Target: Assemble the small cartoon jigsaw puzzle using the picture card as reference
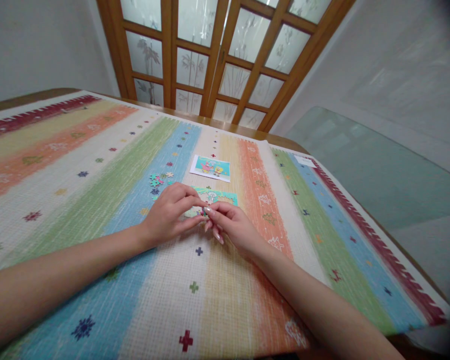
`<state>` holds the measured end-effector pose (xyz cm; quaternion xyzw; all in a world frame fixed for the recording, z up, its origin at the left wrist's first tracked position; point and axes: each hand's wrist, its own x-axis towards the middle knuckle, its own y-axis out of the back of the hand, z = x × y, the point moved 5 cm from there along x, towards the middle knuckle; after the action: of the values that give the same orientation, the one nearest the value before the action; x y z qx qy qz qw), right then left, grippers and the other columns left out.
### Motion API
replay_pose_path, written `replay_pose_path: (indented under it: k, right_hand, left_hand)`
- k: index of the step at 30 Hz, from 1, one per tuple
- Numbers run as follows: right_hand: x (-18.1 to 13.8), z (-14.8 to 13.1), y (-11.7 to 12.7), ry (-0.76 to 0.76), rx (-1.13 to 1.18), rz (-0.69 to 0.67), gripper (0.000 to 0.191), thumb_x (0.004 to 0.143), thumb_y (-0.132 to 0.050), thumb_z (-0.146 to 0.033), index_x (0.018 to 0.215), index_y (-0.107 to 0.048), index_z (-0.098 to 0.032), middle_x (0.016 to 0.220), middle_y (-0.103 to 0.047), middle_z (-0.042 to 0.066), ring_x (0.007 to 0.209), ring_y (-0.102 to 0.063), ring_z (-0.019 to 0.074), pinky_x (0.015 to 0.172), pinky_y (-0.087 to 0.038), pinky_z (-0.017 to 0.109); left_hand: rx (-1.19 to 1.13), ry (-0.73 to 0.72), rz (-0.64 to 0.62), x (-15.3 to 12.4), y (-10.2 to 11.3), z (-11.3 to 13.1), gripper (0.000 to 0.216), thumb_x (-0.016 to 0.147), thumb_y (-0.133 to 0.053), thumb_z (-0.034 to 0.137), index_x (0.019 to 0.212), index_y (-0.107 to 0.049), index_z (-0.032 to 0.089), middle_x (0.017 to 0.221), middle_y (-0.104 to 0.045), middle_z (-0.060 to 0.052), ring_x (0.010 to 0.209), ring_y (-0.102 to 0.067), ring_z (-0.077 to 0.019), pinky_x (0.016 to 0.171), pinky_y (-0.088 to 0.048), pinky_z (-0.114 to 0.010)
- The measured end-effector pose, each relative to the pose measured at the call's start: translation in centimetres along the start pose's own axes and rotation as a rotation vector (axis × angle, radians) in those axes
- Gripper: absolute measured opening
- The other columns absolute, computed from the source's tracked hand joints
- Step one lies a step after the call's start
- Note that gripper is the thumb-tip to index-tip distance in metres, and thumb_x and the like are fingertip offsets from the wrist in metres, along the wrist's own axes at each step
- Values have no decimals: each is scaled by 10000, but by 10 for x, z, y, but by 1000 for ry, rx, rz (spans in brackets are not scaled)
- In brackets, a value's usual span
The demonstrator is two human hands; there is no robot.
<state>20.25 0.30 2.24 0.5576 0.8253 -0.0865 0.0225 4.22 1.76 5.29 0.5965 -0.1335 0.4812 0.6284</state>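
My left hand point(178, 207) and my right hand point(228, 222) meet at the fingertips, both closed in a pinch. Between them is a small dark puzzle piece point(204, 212), mostly covered by the fingers. Just behind and under the hands lies a partly assembled jigsaw puzzle point(228, 195) with a cartoon picture; its near part is hidden by my fingers. Several loose puzzle pieces point(156, 181), green, pink and pale, are scattered to the left of it. Beyond the puzzle lies a printed picture card point(211, 168) with cartoon figures on a turquoise ground.
A striped, patterned tablecloth point(108, 200) covers the table point(54, 93). Near its far right edge lies a small white paper point(304, 161). Wooden doors with frosted glass panes point(195, 65) stand behind the table, and a pale green glass-like panel point(360, 155) is to the right.
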Motion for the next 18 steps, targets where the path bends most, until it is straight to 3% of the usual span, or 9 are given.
replay_pose_path:
  k: [9,18]
  right_hand:
    - [-2,-2,3,-3,25,-31,344,900,-632,-526,823,-628,-190,699,-661,-17,445,-485,52,393,-367,194]
    - [0,-6,6,58,-84,87,291,856,-698,-484,850,-691,-193,675,-668,-18,438,-482,57,396,-370,197]
  left_hand:
    - [16,-66,44,0,5,1,273,1003,-564,366,1226,-662,243,961,-633,-45,904,-584,-175,823,-458,-331]
    - [18,-51,22,1,2,-1,285,989,-586,355,1251,-669,280,887,-632,-20,842,-570,-173,812,-429,-338]
